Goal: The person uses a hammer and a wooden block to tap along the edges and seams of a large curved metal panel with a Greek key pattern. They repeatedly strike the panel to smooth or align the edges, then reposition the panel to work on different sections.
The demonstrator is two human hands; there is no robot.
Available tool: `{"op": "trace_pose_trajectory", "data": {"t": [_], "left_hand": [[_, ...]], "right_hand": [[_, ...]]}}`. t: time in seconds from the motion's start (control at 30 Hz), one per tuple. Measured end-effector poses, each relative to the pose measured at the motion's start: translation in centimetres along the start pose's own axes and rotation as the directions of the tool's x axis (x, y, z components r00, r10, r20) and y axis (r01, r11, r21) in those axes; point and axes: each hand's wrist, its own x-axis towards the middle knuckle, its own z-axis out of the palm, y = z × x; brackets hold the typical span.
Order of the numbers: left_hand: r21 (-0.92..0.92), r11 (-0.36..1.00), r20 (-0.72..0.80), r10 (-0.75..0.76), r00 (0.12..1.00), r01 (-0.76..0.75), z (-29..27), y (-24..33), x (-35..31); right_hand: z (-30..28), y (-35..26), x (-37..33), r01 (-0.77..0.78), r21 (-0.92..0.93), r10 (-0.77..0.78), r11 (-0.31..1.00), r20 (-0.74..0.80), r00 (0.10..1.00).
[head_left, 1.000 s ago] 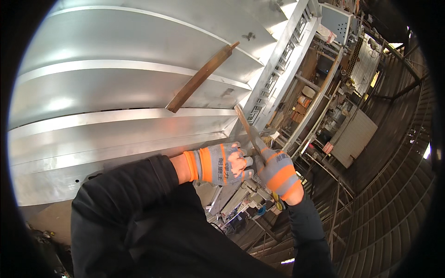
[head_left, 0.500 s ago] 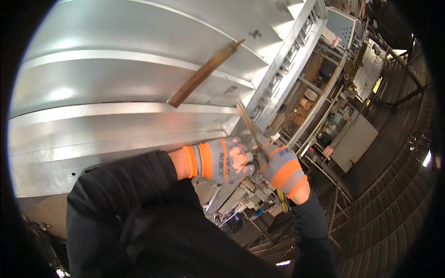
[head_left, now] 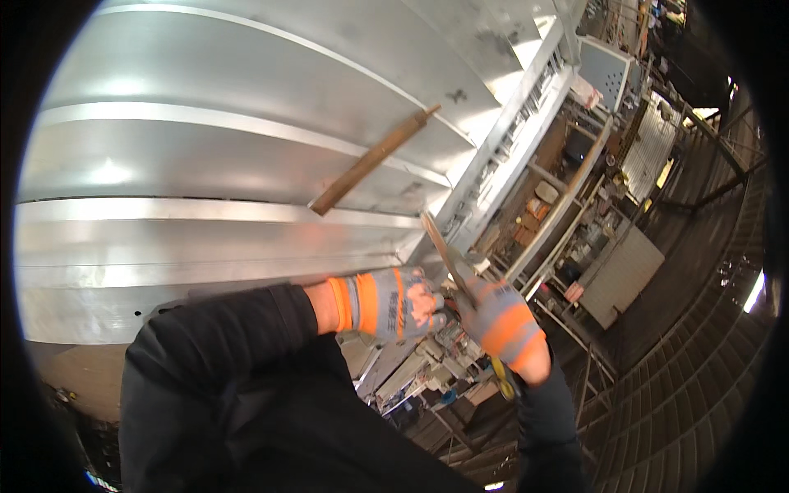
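My left hand (head_left: 399,304), in a grey and orange work glove, is closed at the lower edge of a large silvery metal panel (head_left: 246,156). Its fingertips are curled toward my other hand, and whatever they hold is hidden. Just beside it, my right hand (head_left: 500,320), gloved alike, is closed around a narrow flat brown bar (head_left: 441,246). The bar slants up and left toward the panel's corner. A yellow piece (head_left: 501,380) shows below my right wrist; whether it belongs to the bar I cannot tell. A brown wooden strip (head_left: 374,160) lies slantwise across the panel's ribs.
A pale metal frame rail (head_left: 522,123) with slots bounds the panel on the right. Beyond it stand racks with boxes (head_left: 534,214), a grey cabinet (head_left: 604,70) and a light board (head_left: 616,267). Machine parts (head_left: 427,370) show below my hands. Corrugated sheeting (head_left: 690,386) curves at far right.
The panel, the wooden strip and my left hand sit slightly lower in the picture. Both hands stay close together, and my right hand keeps its grip on the bar.
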Motion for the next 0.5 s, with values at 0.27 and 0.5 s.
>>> {"op": "trace_pose_trajectory", "data": {"t": [0.27, 0.5], "left_hand": [[0.193, 0.980, -0.040, 0.056, 0.998, -0.047, -1.2, 0.1, 0.0], [0.004, 1.000, -0.146, -0.014, 0.989, 0.015, -0.7, -0.4, -0.1]], "right_hand": [[-0.1, -0.1, 0.5, 0.026, -0.001, -0.026, 1.000, -0.064, 0.998], [-0.7, 0.0, 0.1, 0.050, -0.058, -0.053, 0.997, -0.052, 0.997]]}}
